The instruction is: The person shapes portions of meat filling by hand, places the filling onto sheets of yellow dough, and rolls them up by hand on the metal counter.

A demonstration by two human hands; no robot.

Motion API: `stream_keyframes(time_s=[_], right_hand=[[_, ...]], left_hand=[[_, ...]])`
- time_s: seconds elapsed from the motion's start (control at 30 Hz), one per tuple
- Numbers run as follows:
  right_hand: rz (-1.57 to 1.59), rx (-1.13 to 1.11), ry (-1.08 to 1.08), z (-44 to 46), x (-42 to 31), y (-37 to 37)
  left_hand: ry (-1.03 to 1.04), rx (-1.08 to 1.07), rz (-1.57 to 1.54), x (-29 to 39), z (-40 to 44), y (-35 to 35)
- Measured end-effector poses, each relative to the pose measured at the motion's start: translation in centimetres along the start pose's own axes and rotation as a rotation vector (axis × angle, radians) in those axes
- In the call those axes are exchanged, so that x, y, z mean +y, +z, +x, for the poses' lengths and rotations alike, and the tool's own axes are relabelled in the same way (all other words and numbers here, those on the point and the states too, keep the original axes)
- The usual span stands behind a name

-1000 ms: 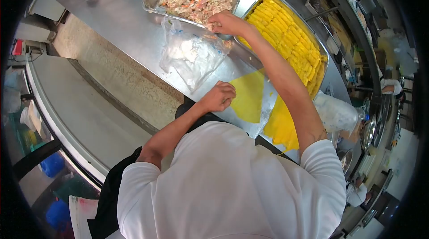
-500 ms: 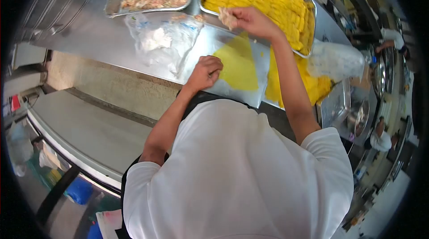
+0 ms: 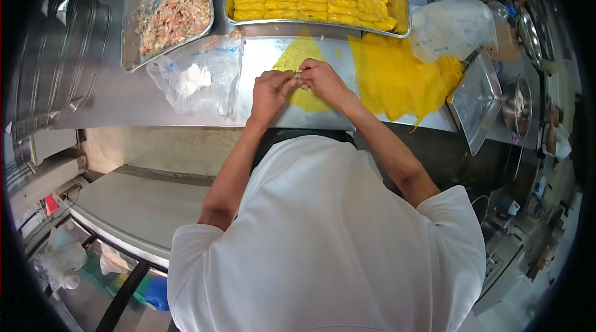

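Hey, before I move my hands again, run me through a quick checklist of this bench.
1. Yellow sheet spread on the table under the fingers: ok.
2. Left hand and right hand together over it: ok, fingertips meeting.
3. Amount of filling at the fingertips: cannot tell, the fingers hide most of it.
4. More filling in the left-hand tray: ok, a mound remains.
5. Spare yellow sheets at hand: ok, piled to the right.
6. Right-hand metal tray fully on the table: not ok, its near corner appears to overhang.
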State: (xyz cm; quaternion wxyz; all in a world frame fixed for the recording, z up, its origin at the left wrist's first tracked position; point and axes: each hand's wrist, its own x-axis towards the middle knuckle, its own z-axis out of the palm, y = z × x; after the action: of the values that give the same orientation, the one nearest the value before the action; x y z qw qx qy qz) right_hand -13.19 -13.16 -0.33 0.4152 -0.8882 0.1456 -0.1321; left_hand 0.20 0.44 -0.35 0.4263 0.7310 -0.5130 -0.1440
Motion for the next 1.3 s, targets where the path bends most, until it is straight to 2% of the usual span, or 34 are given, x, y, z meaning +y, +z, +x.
stream_keyframes(time_s=[0.07, 0.13, 0.2, 0.3, 0.37, 0.4, 0.5, 0.57, 0.63, 0.73, 0.8, 0.83, 0.87, 0.9, 1.0, 1.03, 1.1, 1.13, 1.17, 1.2, 1.27, 1.3], right_hand=[[-0.016, 0.065, -0.003, -0.6, 0.3, 0.6], [-0.034, 0.126, -0.009, -1.0, -0.4, 0.2], [-0.279, 0.253, -0.066, -1.3, -1.3, -0.4], [-0.177, 0.288, -0.023, -1.8, 0.0, 0.4], [-0.149, 0.3, -0.008, -2.2, 0.1, 0.4], [-0.122, 0.31, 0.014, -2.4, 0.0, 0.3], [-0.138, 0.208, 0.035, -2.1, -0.2, 0.1], [-0.157, 0.181, 0.027, -1.7, -0.4, -0.2], [-0.178, 0.155, 0.024, -1.5, -0.7, -0.6], [-0.056, 0.175, 0.129, -1.5, -1.7, -1.1], [-0.265, 0.201, 0.1, -1.6, -2.5, -1.1], [-0.264, 0.192, 0.098, -1.6, -2.2, -0.8], [-0.265, 0.112, 0.146, -1.5, -1.7, -0.3], [-0.265, 0.032, 0.195, -1.3, -1.6, -0.2], [-0.253, -0.033, 0.193, -1.5, -1.6, -0.8], [-0.255, -0.038, 0.192, -1.6, -1.9, -1.2], [-0.271, 0.126, 0.123, -1.8, -2.6, -1.8], [-0.272, 0.117, 0.124, -1.7, -2.5, -1.8], [-0.119, 0.132, 0.157, -1.5, -2.5, -1.8], [0.033, 0.147, 0.189, -1.3, -2.4, -1.7], [0.035, 0.15, 0.178, -0.8, -1.9, -0.9], [0.039, 0.158, 0.161, 0.0, -2.5, -0.9]], left_hand=[[-0.041, -0.078, 0.003, 0.4, 0.4, 0.7], [0.012, -0.062, 0.031, -0.3, 0.4, 1.2], [0.06, -0.038, 0.06, -1.0, 0.4, 1.2], [0.051, -0.107, -0.03, -1.2, 0.4, 0.6], [-0.225, -0.155, -0.303, -0.1, 0.9, -0.3], [-0.224, -0.154, -0.303, -0.1, 1.1, -0.3], [-0.111, -0.213, -0.2, -0.3, 1.3, 0.0], [0.132, -0.255, 0.063, -0.9, 1.2, 0.4], [0.073, -0.235, -0.014, -1.2, 0.9, 0.2], [-0.008, -0.196, -0.099, -0.6, 1.2, -0.3], [-0.043, -0.176, -0.108, 0.1, 1.1, -0.2], [0.017, -0.237, 0.017, 0.2, 1.3, 0.0], [0.08, -0.296, 0.143, 0.2, 1.5, 0.1], [0.073, -0.291, 0.142, 0.0, 1.6, 0.1], [0.029, -0.312, 0.082, -0.5, 1.3, -0.1], [0.017, -0.251, -0.029, -0.7, 1.1, -0.4], [0.003, -0.189, -0.144, -1.3, 0.9, -0.9], [-0.098, -0.204, -0.169, -1.5, 0.7, -1.1], [-0.2, -0.219, -0.194, -1.7, 0.5, -1.1], [-0.208, -0.215, -0.197, -2.2, 0.4, -0.7], [0.122, -0.093, -0.041, -3.3, 0.2, 0.6], [0.117, -0.081, -0.042, -3.3, 0.2, 0.7]])
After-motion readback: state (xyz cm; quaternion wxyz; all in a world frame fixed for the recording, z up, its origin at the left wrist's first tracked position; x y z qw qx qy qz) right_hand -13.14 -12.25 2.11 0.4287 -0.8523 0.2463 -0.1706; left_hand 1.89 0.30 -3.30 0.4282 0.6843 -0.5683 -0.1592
